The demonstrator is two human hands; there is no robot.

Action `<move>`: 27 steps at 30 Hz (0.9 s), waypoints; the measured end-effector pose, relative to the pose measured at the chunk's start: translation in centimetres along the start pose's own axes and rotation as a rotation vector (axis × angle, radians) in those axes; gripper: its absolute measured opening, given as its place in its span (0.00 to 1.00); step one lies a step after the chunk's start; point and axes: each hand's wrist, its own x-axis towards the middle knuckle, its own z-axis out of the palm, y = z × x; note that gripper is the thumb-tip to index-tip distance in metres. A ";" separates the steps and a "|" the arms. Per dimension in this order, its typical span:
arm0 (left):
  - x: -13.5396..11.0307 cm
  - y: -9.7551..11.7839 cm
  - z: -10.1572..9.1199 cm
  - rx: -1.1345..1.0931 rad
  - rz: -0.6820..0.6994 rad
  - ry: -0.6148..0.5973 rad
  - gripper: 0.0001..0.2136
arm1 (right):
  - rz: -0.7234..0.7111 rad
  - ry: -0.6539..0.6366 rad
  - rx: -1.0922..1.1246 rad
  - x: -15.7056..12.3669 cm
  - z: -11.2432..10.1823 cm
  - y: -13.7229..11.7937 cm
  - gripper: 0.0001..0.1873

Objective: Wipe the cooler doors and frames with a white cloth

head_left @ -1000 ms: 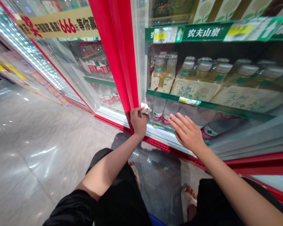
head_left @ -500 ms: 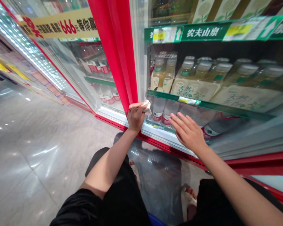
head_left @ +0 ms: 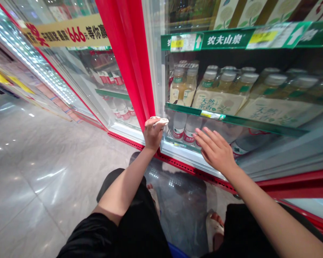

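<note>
a crumpled white wad of thin material (head_left: pixel 162 121) is sitting at the fingertips of the left hand (head_left: pixel 153 136), which is pinching it and letting its end jut rightward, just beside a tall, glossy red upright post (head_left: pixel 129 53) and a pale, straight door frame (head_left: pixel 157 64). the right hand (head_left: pixel 216 148) is reaching in well to the right of the wad, its fingers stretching out nearly side by side before the glass; i cannot tell whether it is touching the pane. the left fingers are covering part of the wad, leaving cloth or paper hard to tell. the right hand is partly hiding a tilted clear bottle (head_left: pixel 239 147), reflections are blurring the white-capped amber bottles (head_left: pixel 271 89), and the bottom of the view is cutting off a blue object (head_left: pixel 177 252). a green shelf edge (head_left: pixel 247 122) is running above the right hand, a red slotted base strip (head_left: pixel 183 166) below. between the hands a stretch of glass is lying open, while shiny grey tiled floor (head_left: pixel 51 172) is spreading widely leftward.
</note>
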 end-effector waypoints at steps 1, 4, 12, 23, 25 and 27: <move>-0.5 0.1 0.2 0.014 -0.017 -0.019 0.13 | -0.003 -0.001 -0.005 -0.1 0.0 0.0 0.47; -2.0 1.0 0.5 0.052 0.016 -0.089 0.13 | -0.013 0.003 -0.021 -0.3 0.0 0.1 0.46; -0.1 1.9 -0.3 -0.013 0.178 -0.112 0.18 | -0.016 0.000 -0.014 -0.4 0.0 0.1 0.47; -1.6 5.1 1.0 -0.167 0.171 -0.243 0.20 | -0.024 -0.003 0.019 -0.4 0.4 -0.2 0.46; -0.7 4.9 0.8 -0.201 0.142 -0.191 0.20 | -0.016 0.000 0.023 -0.5 0.3 -0.1 0.46; -0.2 4.6 0.5 -0.187 0.069 -0.084 0.19 | -0.012 -0.001 0.008 -0.6 0.2 0.0 0.45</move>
